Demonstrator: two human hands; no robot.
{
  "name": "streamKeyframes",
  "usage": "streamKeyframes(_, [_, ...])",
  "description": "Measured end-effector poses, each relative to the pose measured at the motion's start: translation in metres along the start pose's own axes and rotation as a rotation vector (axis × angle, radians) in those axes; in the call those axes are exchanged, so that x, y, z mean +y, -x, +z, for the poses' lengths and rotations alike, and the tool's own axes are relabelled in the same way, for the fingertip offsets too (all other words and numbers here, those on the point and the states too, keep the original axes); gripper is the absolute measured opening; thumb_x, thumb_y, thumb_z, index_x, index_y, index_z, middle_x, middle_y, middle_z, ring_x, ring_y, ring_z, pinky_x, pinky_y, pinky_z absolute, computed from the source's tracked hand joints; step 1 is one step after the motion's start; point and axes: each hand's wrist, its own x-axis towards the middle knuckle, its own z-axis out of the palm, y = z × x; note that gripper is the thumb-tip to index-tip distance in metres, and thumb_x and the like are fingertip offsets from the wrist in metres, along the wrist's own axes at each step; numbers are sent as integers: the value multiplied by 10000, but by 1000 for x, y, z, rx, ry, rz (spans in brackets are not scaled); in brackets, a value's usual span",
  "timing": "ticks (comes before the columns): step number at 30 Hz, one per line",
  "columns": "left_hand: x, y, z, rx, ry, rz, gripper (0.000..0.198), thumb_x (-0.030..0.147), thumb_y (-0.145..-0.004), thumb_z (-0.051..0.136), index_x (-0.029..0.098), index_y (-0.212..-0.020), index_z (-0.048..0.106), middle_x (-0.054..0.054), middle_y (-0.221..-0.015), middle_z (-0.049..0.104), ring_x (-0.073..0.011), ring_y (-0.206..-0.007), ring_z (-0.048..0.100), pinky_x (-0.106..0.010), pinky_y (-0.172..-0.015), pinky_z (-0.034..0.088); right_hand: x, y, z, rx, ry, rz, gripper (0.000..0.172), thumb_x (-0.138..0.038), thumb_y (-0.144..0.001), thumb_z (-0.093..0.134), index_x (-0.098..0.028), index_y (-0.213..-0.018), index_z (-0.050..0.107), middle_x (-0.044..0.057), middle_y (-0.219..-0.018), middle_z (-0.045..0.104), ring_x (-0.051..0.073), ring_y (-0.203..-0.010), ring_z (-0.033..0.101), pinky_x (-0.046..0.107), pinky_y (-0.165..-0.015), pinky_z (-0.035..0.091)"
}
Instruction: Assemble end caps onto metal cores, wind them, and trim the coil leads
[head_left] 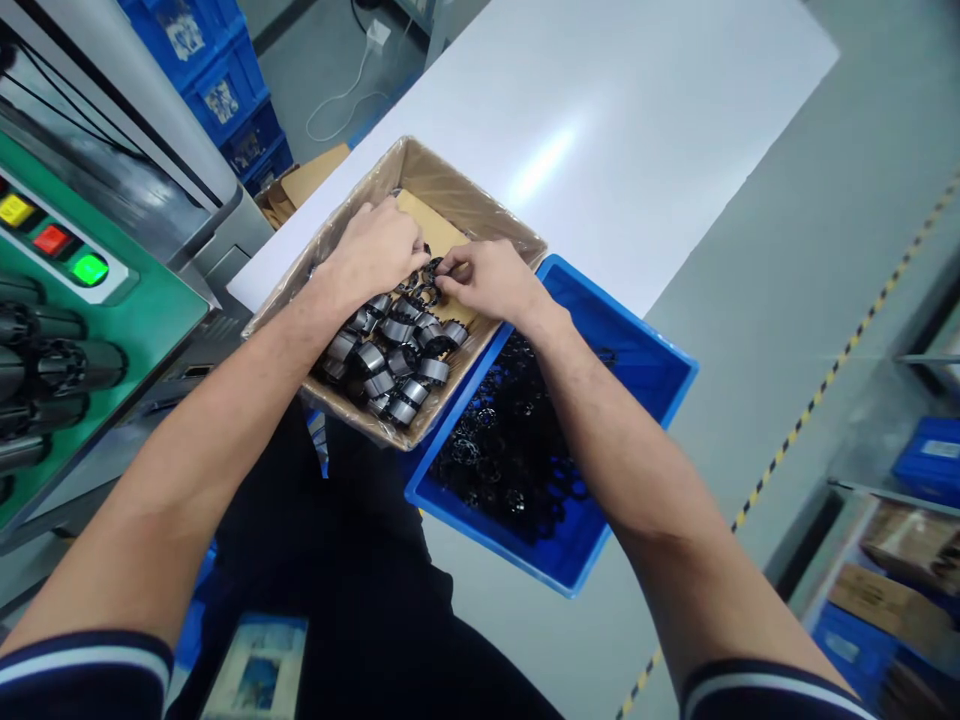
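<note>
Both my hands are inside a cardboard box (472,200) lined with clear plastic. My left hand (379,245) is closed, its fingers curled down at small black parts; what it grips is hidden. My right hand (491,280) pinches the edge of a black ring-shaped part (430,290) between thumb and fingers, close to the left fingertips. Below them lie several silver metal rings (371,357) with black toothed edges, heaped in the near part of the box. A tan cardboard sheet (431,222) covers the box's far part.
A blue bin (645,350) of black ring parts sits beside the box, under my right forearm. The box rests on a white table (637,120). A green machine (150,310) with lit buttons and metal cylinders stands left. Stacked blue crates (225,100) are behind it.
</note>
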Motion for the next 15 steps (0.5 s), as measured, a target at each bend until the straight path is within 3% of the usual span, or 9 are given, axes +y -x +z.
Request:
streamKeyframes(2, [2, 31, -10, 63, 78, 71, 170, 380, -1104, 838, 251, -1173, 925, -158, -1307, 899, -465, -1500, 719, -699, -1362, 552, -9, 5, 1, 51, 48, -29, 331, -432, -1081, 838, -282, -1375, 850, 176, -1475, 844, 482, -1310, 823, 734, -1251, 657])
streamKeyframes(5, [17, 105, -28, 246, 162, 138, 255, 387, -1192, 758, 256, -1369, 886, -122, -1443, 894, -421, -1505, 755, -662, -1311, 604, -18, 4, 6, 29, 160, -161, 387, -331, -1084, 816, -327, -1471, 804, 130, -1636, 758, 450, -1390, 777, 628, -1164, 689])
streamKeyframes(7, [25, 169, -37, 347, 171, 150, 194, 378, -1243, 721, 284, -1311, 877, -75, -1417, 928, -350, -1386, 840, -609, -1243, 657, -18, -4, 12, -61, 218, -222, 375, -258, -1072, 774, -351, -1428, 843, 95, -1579, 791, 398, -1289, 798, 553, -1080, 692])
streamKeyframes(9, [24, 237, -40, 450, 133, 150, 79, 303, -1207, 803, 330, -1186, 875, -13, -1301, 973, -299, -1225, 919, -561, -1134, 716, -15, -16, 18, -117, 241, -235, 378, -228, -1041, 759, -346, -1375, 890, 95, -1479, 837, 371, -1168, 815, 530, -1031, 680])
streamKeyframes(12, [16, 338, -43, 626, 35, 125, 194, 189, -1089, 896, 374, -1139, 869, 45, -1057, 978, -255, -873, 939, -503, -901, 762, -15, -32, 21, -134, 231, -274, 295, -251, -955, 818, -319, -1212, 945, 124, -1309, 895, 394, -1127, 835, 539, -999, 670])
streamKeyframes(15, [16, 419, -54, 736, -107, -94, 106, 283, -1059, 907, 363, -1016, 852, 47, -869, 915, -245, -730, 875, -494, -797, 727, -22, -42, 11, -125, 209, -331, 99, -425, -932, 895, -338, -952, 938, 170, -1147, 935, 399, -994, 837, 561, -880, 638])
